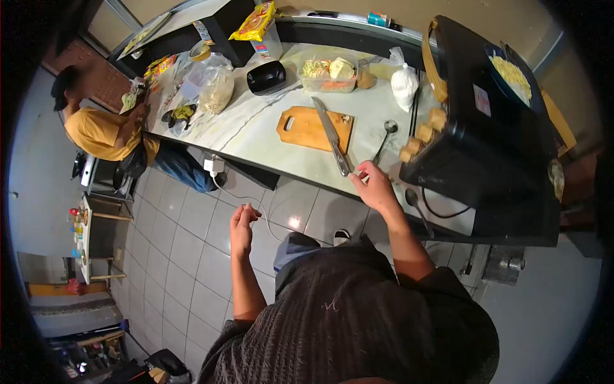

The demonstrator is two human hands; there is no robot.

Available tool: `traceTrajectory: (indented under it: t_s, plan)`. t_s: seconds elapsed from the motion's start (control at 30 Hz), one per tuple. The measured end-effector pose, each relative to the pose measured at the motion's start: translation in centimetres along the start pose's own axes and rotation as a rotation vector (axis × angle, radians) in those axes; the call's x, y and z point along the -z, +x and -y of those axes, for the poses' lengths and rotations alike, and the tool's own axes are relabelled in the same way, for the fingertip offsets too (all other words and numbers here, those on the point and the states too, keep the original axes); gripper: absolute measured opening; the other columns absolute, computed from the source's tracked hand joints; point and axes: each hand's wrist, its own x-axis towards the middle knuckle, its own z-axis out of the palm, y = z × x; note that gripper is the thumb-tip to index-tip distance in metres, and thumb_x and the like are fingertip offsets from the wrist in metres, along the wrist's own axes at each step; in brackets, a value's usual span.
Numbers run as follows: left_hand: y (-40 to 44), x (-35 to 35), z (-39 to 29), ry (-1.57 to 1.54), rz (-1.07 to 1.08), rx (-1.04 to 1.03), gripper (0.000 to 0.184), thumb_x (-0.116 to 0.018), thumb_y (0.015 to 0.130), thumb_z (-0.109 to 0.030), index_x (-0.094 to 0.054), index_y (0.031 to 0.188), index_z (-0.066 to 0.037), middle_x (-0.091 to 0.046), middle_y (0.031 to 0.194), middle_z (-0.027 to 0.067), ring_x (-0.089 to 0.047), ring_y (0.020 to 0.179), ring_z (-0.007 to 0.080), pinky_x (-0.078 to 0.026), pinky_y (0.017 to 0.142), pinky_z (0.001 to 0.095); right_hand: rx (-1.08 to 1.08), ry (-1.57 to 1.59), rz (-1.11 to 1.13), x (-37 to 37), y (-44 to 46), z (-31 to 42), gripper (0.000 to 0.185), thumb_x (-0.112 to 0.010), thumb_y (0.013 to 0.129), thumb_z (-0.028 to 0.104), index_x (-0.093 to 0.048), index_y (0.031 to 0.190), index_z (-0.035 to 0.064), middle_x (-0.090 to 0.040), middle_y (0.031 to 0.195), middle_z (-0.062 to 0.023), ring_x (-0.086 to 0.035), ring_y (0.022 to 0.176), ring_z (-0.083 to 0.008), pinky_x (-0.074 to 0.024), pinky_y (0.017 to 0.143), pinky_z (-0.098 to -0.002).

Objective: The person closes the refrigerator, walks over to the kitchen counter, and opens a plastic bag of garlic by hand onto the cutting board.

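Note:
My right hand point(373, 187) is at the counter's front edge, just beside the handle end of a large knife point(331, 136). Its fingers are curled, and whether they touch the handle is unclear. The knife lies across a wooden cutting board point(300, 128), its handle reaching past the board. A ladle point(385, 137) lies behind my right hand. My left hand point(242, 225) hangs over the tiled floor in front of the counter, its fingers bent together around nothing that I can make out. Behind the board stands a clear container point(328, 78) of shredded vegetables.
A black oven-like appliance point(473, 121) stands at right, with a dark spoon point(419, 208) before it. A black tray point(267, 78), a bag of white powder point(404, 88) and a bulging plastic bag point(217, 91) are on the counter. Another person point(105, 133) stands at left. A white cable point(246, 198) hangs down.

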Motion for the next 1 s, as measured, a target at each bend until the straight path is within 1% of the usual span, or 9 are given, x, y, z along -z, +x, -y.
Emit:
traceTrajectory:
  t_s: [0.07, 0.2, 0.4, 0.43, 0.57, 0.73, 0.8, 0.87, 1.0]
  plan:
    - [3.2, -1.1, 0.8, 0.022, 0.014, 0.021, 0.040, -0.049, 0.100, -0.031, -0.053, 0.069, -0.006, -0.052, 0.069, 0.0028, -0.044, 0.065, 0.0115, -0.038, 0.066, 0.0294, 0.013, -0.094, 0.007, -0.2, 1.3, 0.7, 0.038, -0.069, 0.084, 0.029, -0.051, 0.107, 0.0038, -0.062, 0.098, -0.0173, -0.062, 0.089, -0.0330, -0.0488, 0.076, -0.0424]
    - [9.9, -4.6, -1.6, 0.249, 0.011, 0.081, 0.050, -0.054, 0.098, -0.037, -0.054, 0.060, -0.005, -0.049, 0.061, -0.0008, -0.042, 0.060, 0.0087, -0.034, 0.059, 0.0259, 0.042, -0.228, -0.038, -3.0, 3.7, -1.4, 0.045, -0.071, 0.082, 0.031, -0.046, 0.108, 0.0033, -0.060, 0.095, -0.0215, -0.062, 0.089, -0.0371, -0.0483, 0.075, -0.0459]
    - [23.6, -5.9, -3.6, 0.243, 0.132, -0.116, 0.022, -0.065, 0.092, -0.023, -0.062, 0.097, -0.001, -0.057, 0.076, 0.0001, -0.052, 0.069, 0.0097, -0.042, 0.067, 0.0238, -0.218, -0.142, -0.043, -6.1, 7.5, -0.7, 0.052, -0.073, 0.079, 0.032, -0.042, 0.109, 0.0041, -0.060, 0.090, -0.0206, -0.062, 0.081, -0.0389, -0.0478, 0.073, -0.0469]
    - [26.5, -5.3, -3.9, 0.270, 0.177, -0.036, 0.030, -0.068, 0.089, -0.019, -0.059, 0.109, 0.000, -0.060, 0.085, 0.0024, -0.056, 0.073, 0.0110, -0.046, 0.070, 0.0240, -0.224, -0.149, -0.050, -6.2, 8.2, 0.0, 0.052, -0.073, 0.079, 0.032, -0.042, 0.109, 0.0041, -0.060, 0.090, -0.0206, -0.062, 0.081, -0.0389, -0.0478, 0.073, -0.0469]
    - [35.7, -4.3, -3.9, 0.266, 0.141, -0.023, 0.037, -0.070, 0.088, -0.028, -0.059, 0.105, 0.003, -0.061, 0.085, 0.0067, -0.056, 0.069, 0.0127, -0.046, 0.064, 0.0252, -0.411, -0.050, 0.029, -7.0, 9.6, 0.8, 0.055, -0.074, 0.080, 0.033, -0.037, 0.109, 0.0042, -0.061, 0.090, -0.0199, -0.064, 0.083, -0.0323, -0.0485, 0.074, -0.0417]
    - [41.1, -5.7, -4.4, 0.418, 0.018, 0.085, 0.064, -0.073, 0.083, -0.043, -0.046, 0.118, 0.003, -0.063, 0.087, 0.0110, -0.057, 0.070, 0.0159, -0.046, 0.068, 0.0277, -0.585, -0.070, -0.096, -8.8, 9.8, 2.1, 0.053, -0.072, 0.084, 0.032, -0.038, 0.112, 0.0031, -0.064, 0.088, -0.0192, -0.064, 0.079, -0.0280, -0.0489, 0.071, -0.0365]
    - [43.2, -5.5, -2.2, 0.448, 0.017, 0.035, 0.050, -0.072, 0.085, -0.031, -0.047, 0.117, 0.000, -0.062, 0.080, 0.0082, -0.056, 0.068, 0.0155, -0.045, 0.066, 0.0284, -0.622, -0.101, -0.142, -9.2, 9.8, 2.9, 0.052, -0.069, 0.086, 0.032, -0.038, 0.116, 0.0033, -0.064, 0.086, -0.0188, -0.065, 0.078, -0.0283, -0.0490, 0.071, -0.0360]
    - [44.2, -5.3, -0.4, 0.443, 0.045, 0.006, 0.045, -0.071, 0.086, -0.026, -0.048, 0.116, -0.001, -0.060, 0.077, 0.0071, -0.055, 0.067, 0.0155, -0.044, 0.065, 0.0290, -0.578, 0.016, -0.226, -9.4, 9.6, 3.5, 0.047, -0.064, 0.089, 0.033, -0.044, 0.116, -0.0003, -0.065, 0.094, -0.0260, -0.065, 0.089, -0.0415, -0.0493, 0.080, -0.0471]
    - [44.4, -6.4, -0.3, 0.481, -0.050, -0.183, 0.035, -0.069, 0.087, -0.018, -0.050, 0.111, -0.002, -0.054, 0.070, 0.0040, -0.051, 0.062, 0.0142, -0.043, 0.061, 0.0300, -0.657, 0.044, -0.198, -8.9, 9.4, 3.8, 0.044, -0.061, 0.092, 0.035, -0.053, 0.114, -0.0018, -0.067, 0.097, -0.0249, -0.066, 0.091, -0.0395, -0.0497, 0.080, -0.0452]
